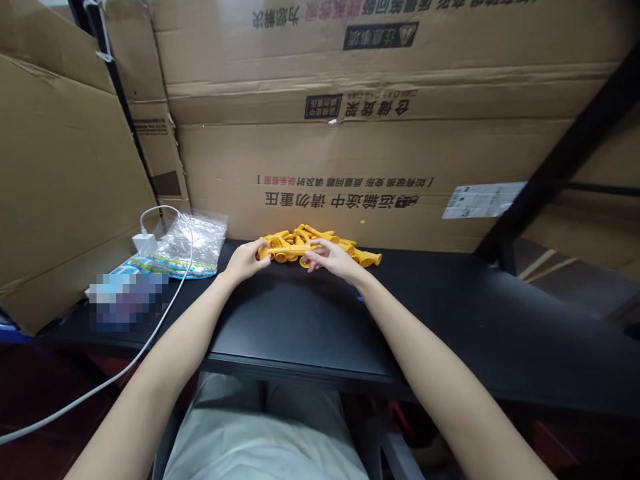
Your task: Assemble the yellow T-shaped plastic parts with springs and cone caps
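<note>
Between my two hands lies a yellow plastic horn-shaped piece [290, 250], a slim tube with a flared end, held level in front of a pile of similar pieces. My left hand [246, 259] is closed around its flared end at the left. At the right, my right hand [334, 259] pinches the narrow end with thumb and fingers. Behind and beside them, the pile of yellow horn-shaped pieces [369, 257] rests on the black tabletop [300, 320]; my hands hide part of it.
A large printed cardboard sheet [225, 153] stands behind the table. To the left are a clear plastic bag [193, 237], a white charger plug [145, 243] and a white cable [165, 317] crossing the table edge. A black metal frame post [560, 160] slants at the right.
</note>
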